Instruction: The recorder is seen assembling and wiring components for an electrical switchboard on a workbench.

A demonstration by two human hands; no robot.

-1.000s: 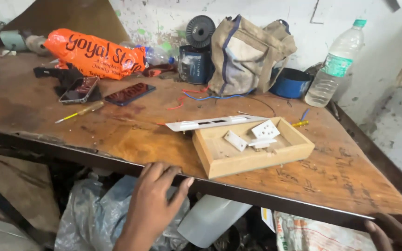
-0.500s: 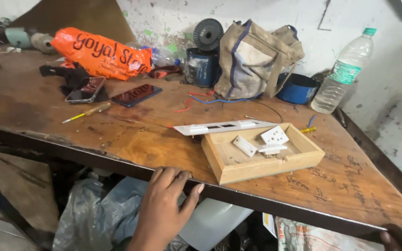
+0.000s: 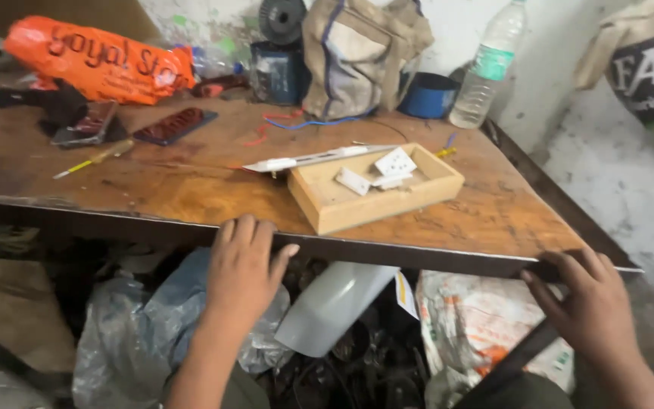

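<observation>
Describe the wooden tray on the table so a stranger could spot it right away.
On the brown table, look near the front edge, between the left hand and the right hand. The wooden tray is a shallow, pale box holding small white parts, the only open wooden box there.

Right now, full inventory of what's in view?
wooden table: 1, brown, fills the frame
wooden tray: 1, pale, front centre of table
white sockets: about 3, inside the tray
white strip: 1, behind the tray
plastic bottle: 1, clear, back right
canvas bag: 1, beige, back centre
blue tub: 1, between bag and bottle
orange sack: 1, back left
yellow screwdriver: 1, left
plastic bags: several, grey and white, under the table
left hand: fingers over the table's front edge
right hand: grips the front right corner
</observation>
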